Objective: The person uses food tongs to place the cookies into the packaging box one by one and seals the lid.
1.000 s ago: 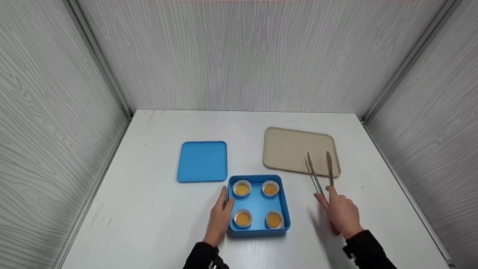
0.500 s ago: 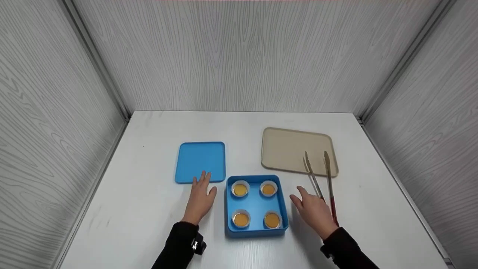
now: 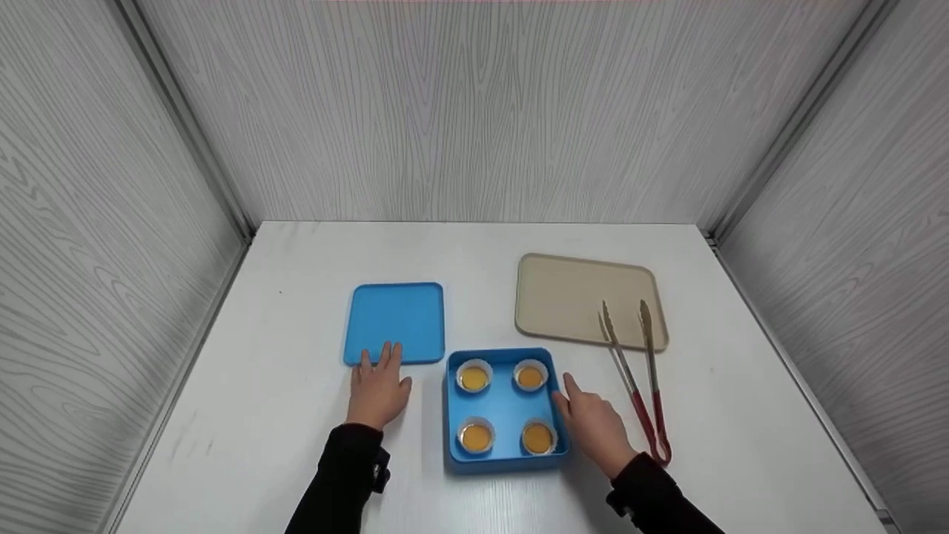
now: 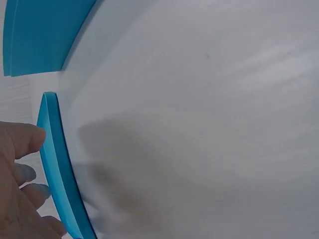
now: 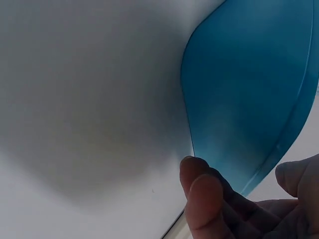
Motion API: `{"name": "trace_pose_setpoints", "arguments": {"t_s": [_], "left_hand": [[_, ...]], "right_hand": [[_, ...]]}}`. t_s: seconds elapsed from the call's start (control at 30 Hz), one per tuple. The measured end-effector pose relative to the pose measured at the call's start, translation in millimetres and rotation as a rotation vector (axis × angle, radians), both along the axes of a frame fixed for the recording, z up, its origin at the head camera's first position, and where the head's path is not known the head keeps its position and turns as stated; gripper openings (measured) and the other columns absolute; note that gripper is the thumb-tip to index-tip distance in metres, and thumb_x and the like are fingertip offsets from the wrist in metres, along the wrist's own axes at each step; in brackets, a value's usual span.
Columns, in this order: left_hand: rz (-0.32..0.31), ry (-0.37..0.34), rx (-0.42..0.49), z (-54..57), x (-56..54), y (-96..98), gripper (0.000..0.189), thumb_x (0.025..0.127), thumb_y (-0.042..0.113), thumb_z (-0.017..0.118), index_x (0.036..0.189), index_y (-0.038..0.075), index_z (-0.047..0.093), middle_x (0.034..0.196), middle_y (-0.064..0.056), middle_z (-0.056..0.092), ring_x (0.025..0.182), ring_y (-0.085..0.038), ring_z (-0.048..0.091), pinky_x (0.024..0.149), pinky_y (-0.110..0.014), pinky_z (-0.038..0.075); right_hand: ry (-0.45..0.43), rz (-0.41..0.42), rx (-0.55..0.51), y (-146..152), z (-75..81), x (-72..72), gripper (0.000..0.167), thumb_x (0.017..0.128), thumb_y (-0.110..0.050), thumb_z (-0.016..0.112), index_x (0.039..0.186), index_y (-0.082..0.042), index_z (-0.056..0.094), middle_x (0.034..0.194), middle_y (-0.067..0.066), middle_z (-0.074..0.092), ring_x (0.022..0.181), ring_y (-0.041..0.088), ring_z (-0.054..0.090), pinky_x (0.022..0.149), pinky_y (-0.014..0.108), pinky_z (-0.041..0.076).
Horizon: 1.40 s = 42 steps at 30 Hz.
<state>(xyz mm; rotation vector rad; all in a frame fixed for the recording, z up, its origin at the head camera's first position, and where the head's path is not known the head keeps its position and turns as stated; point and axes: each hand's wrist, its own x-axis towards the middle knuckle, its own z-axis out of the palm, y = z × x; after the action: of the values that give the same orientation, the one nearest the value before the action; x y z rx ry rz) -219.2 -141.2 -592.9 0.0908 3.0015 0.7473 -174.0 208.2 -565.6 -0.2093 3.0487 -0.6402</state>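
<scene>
My left hand [image 3: 377,393] reaches over the near edge of a flat blue lid [image 3: 400,319], fingers spread. In the left wrist view its fingertips are at the raised rim of the lid [image 4: 59,154]. A square blue box [image 3: 508,406] stands in front, holding several small white cups [image 3: 474,377] with yellow-orange filling, one near each corner. Beside the box's right wall is my right hand [image 3: 593,430], index finger extended. The right wrist view has its fingertips close against the box [image 5: 239,84]; contact is hard to tell.
Metal tongs [image 3: 657,415] with red handles lie spread on the table to the right of my right hand. Their tips lie over a beige tray [image 3: 567,297] at the back right. Grey wood-grain walls [image 3: 474,111] enclose the white table [image 3: 282,415].
My right hand has let go of the tongs and moved left to the box. My left hand has left the box's left side and moved over to the lid's near edge.
</scene>
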Motion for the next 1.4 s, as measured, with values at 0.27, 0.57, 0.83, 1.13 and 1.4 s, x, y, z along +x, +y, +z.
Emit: {"name": "trace_pose_setpoints", "arguments": {"t_s": [0.27, 0.57, 0.83, 1.13, 1.4], "left_hand": [[-0.002, -0.023, -0.104, -3.7, -0.3, 0.1, 0.063, 0.104, 0.022, 0.056, 0.158, 0.000, 0.033, 0.162, -0.026, 0.031, 0.148, -0.059, 0.015, 0.119, -0.073, 0.015], [-0.017, 0.086, -0.175, -6.5, 4.4, -0.3, 0.054, 0.101, 0.020, 0.061, 0.149, -0.002, 0.048, 0.153, -0.026, 0.046, 0.142, -0.059, 0.031, 0.115, -0.073, 0.024], [-0.031, 0.240, -0.281, -18.4, 6.3, -2.5, 0.039, 0.099, 0.006, 0.062, 0.137, 0.001, 0.063, 0.141, -0.023, 0.060, 0.129, -0.056, 0.049, 0.112, -0.074, 0.030], [-0.079, 0.351, -0.309, -22.0, 10.0, -4.5, 0.034, 0.094, -0.005, 0.064, 0.126, 0.004, 0.070, 0.129, -0.025, 0.066, 0.110, -0.055, 0.056, 0.106, -0.070, 0.040], [-0.121, 0.462, -0.328, -25.9, 12.5, -9.0, 0.028, 0.090, -0.006, 0.070, 0.116, 0.003, 0.073, 0.117, -0.023, 0.070, 0.096, -0.044, 0.063, 0.081, -0.052, 0.059]], "right_hand": [[0.039, 0.009, 0.022, -10, -8.7, 2.8, 0.045, 0.107, -0.017, 0.052, 0.144, 0.008, 0.049, 0.072, 0.015, 0.065, 0.057, 0.021, 0.058, 0.050, 0.039, 0.046], [0.116, 0.044, 0.074, -14, -16.4, 8.4, 0.047, 0.098, 0.004, 0.055, 0.143, 0.012, 0.046, 0.073, 0.019, 0.064, 0.059, 0.027, 0.062, 0.050, 0.044, 0.051], [0.079, 0.008, 0.037, -15, -17.5, 7.9, 0.046, 0.101, 0.000, 0.053, 0.145, 0.008, 0.043, 0.077, 0.020, 0.066, 0.063, 0.029, 0.065, 0.053, 0.046, 0.052], [0.114, 0.013, 0.040, -15, -20.4, 8.5, 0.044, 0.101, -0.001, 0.052, 0.143, 0.008, 0.044, 0.076, 0.019, 0.065, 0.064, 0.031, 0.065, 0.053, 0.047, 0.053], [0.155, 0.015, 0.064, -15, -22.2, 9.1, 0.043, 0.100, 0.001, 0.054, 0.141, 0.009, 0.047, 0.072, 0.018, 0.065, 0.060, 0.030, 0.065, 0.050, 0.045, 0.053]]}}
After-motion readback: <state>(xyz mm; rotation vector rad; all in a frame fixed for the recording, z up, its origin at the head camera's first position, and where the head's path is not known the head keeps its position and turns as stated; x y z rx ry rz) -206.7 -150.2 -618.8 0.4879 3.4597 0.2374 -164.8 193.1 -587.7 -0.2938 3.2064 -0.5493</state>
